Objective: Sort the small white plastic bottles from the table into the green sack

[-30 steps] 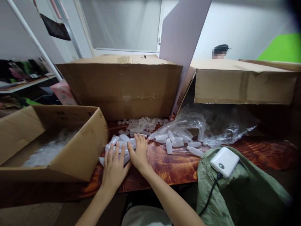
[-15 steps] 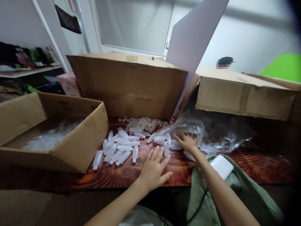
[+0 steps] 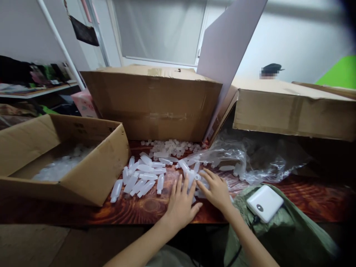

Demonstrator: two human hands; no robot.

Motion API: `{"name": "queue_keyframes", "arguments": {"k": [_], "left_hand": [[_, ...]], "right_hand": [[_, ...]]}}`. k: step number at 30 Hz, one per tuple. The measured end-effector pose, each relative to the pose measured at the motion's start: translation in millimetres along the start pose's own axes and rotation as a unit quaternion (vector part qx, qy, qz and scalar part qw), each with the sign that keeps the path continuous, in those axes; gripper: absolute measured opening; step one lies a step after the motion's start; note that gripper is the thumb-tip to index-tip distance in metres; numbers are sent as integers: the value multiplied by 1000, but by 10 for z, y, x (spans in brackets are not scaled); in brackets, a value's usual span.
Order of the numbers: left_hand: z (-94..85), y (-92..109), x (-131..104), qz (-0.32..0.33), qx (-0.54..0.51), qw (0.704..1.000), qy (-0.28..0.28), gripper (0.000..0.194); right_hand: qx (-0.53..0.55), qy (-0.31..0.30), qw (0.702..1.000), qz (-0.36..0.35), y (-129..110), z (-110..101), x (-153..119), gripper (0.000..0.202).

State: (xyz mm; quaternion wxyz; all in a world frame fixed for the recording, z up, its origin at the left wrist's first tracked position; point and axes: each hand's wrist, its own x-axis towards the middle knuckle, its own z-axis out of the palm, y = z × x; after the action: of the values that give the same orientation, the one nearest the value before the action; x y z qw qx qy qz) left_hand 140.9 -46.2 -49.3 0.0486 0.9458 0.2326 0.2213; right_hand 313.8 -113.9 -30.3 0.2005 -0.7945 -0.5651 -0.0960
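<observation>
My left hand [image 3: 180, 205] lies palm down at the front of the wooden table [image 3: 133, 213], its fingers apart beside several small translucent plastic bottles. Opposite it, my right hand [image 3: 215, 189] rests over more of these bottles [image 3: 191, 176], with its fingers spread and partly covering them. Neither hand grips a bottle. To the left lies a loose group of the same frosted bottles [image 3: 146, 174]. Behind them is a scatter of small whitish caps [image 3: 175, 147]. A clear plastic bag [image 3: 250, 155] with bottles at its mouth lies right of my right hand.
An open cardboard box [image 3: 91, 181] with translucent pieces inside stands at the left. A large carton [image 3: 155, 100] is at the back, and another carton [image 3: 278, 111] at the right. A white power bank [image 3: 265, 204] lies on green cloth [image 3: 294, 237]. Behind the cartons a person's cap [image 3: 272, 68] shows.
My right hand has moved left and toward me from the bag's mouth, bringing bottles closer to my left hand. My left hand has hardly moved. The view has shifted slightly.
</observation>
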Motion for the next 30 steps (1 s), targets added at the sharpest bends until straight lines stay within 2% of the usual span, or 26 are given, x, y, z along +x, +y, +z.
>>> {"name": "queue_keyframes", "arguments": {"k": [5,9,14,18,20,22,25,30], "left_hand": [[-204,-129,-329,-60,71,995,35,64],[-353,-347,-492,-107,128,984,63,56],[-450,-659,-503,-161,184,964,103,54],[-458,-649,-427,-159,162,965,132,51],[-444,-560,-397,-131,132,972,141,52],[-426,-459,-371,-108,110,976,151,53],[-384,-333,-311,-82,79,983,141,50],[-221,-247,-122,-9,9,999,42,51]], "right_hand": [[36,2,999,-37,-515,103,-14,32],[69,4,996,-59,-984,270,155,31],[105,21,993,-43,-1508,551,580,27],[117,41,992,4,-1742,703,934,32],[116,43,992,16,-1710,702,1071,34],[108,41,993,18,-1539,635,1171,30],[76,26,997,-2,-1064,451,1247,23],[5,-54,994,-94,-256,186,1156,24]]}}
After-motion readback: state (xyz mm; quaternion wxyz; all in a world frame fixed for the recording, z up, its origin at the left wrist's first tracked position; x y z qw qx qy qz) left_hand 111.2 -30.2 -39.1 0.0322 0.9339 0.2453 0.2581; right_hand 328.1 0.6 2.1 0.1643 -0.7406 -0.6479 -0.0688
